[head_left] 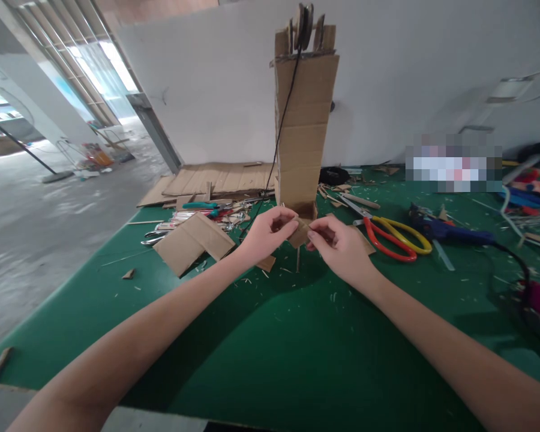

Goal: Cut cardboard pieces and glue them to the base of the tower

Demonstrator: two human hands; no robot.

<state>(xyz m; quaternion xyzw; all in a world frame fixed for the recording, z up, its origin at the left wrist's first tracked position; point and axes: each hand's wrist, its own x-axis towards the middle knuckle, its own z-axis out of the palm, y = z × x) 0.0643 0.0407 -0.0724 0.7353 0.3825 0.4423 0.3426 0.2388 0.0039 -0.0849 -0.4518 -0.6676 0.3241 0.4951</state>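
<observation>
A tall cardboard tower [302, 126] stands on the green table [297, 360], with a pulley wheel [304, 25] at its top and a black string [282, 120] running down its left side. Just in front of its base, my left hand [267, 233] and my right hand [337, 246] pinch a small cardboard piece [300, 233] between their fingertips. A thin stick hangs below that piece. The string's lower end passes behind my left hand.
A bent cardboard angle [193, 240] lies to the left, with flat cardboard sheets [216, 180] and pliers behind it. Orange-and-yellow scissors [393, 237], a blue glue gun [445, 231] and cables lie to the right. Scraps litter the mat.
</observation>
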